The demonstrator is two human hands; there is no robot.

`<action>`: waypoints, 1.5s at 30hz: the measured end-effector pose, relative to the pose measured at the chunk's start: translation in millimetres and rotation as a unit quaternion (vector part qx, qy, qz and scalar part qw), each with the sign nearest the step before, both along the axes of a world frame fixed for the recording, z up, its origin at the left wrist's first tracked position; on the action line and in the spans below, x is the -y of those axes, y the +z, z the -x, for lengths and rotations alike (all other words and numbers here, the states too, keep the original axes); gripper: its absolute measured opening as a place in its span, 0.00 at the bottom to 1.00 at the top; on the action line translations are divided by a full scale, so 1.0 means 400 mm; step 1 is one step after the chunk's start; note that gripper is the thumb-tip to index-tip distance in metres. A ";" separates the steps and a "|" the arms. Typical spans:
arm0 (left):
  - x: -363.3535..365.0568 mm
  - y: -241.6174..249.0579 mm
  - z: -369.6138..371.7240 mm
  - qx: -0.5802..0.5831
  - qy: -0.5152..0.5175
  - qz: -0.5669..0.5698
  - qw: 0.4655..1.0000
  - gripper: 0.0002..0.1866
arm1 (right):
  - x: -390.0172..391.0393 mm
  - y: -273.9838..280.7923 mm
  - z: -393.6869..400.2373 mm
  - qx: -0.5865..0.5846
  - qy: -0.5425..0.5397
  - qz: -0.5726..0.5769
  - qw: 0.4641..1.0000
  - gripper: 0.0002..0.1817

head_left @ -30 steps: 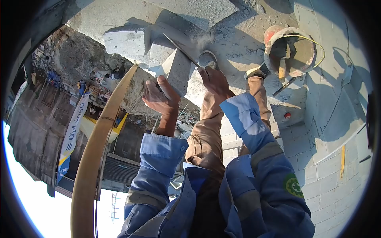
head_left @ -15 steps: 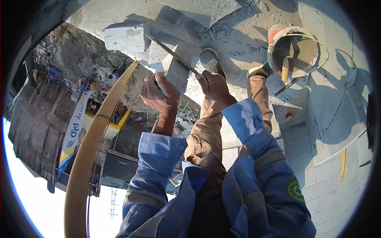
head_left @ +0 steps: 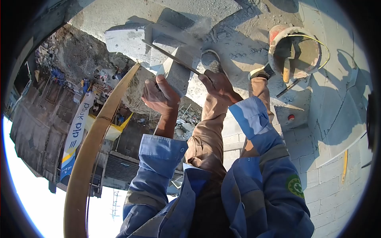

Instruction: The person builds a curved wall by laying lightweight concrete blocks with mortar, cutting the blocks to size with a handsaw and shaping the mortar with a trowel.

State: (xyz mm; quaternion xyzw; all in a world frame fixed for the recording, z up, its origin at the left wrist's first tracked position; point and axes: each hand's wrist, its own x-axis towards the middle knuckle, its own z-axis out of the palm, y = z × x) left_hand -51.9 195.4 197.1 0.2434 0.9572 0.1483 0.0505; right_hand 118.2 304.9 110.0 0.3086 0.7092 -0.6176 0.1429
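Over a grey block (head_left: 181, 75), the right hand (head_left: 218, 85) clenches a long blade (head_left: 171, 57). The left hand (head_left: 160, 95) curls, grip unclear.

Seen around a pole (head_left: 80, 170): left of it, a banner (head_left: 77, 127), dark building (head_left: 35, 127) and white sky (head_left: 31, 198); near its tip, strewn rubble (head_left: 106, 77); well to its right, gritty floor (head_left: 238, 43) and a grey block wall (head_left: 317, 186), struck by hard sunlight and crossed by sharp shadows (head_left: 329, 85).

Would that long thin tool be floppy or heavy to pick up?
The long tool is probably stiff, since it sticks out straight from the right hand. It may be light for its length, because it looks thin.
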 end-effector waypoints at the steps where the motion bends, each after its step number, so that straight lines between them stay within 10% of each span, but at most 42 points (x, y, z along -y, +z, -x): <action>1: -0.002 -0.006 0.002 0.001 0.002 0.004 1.000 0.21 | 0.004 -0.011 -0.001 0.001 0.002 0.004 1.000 0.29; 45: -0.002 0.000 -0.001 -0.001 0.018 0.001 1.000 0.22 | 0.008 -0.034 -0.045 0.060 -0.045 -0.004 0.997 0.32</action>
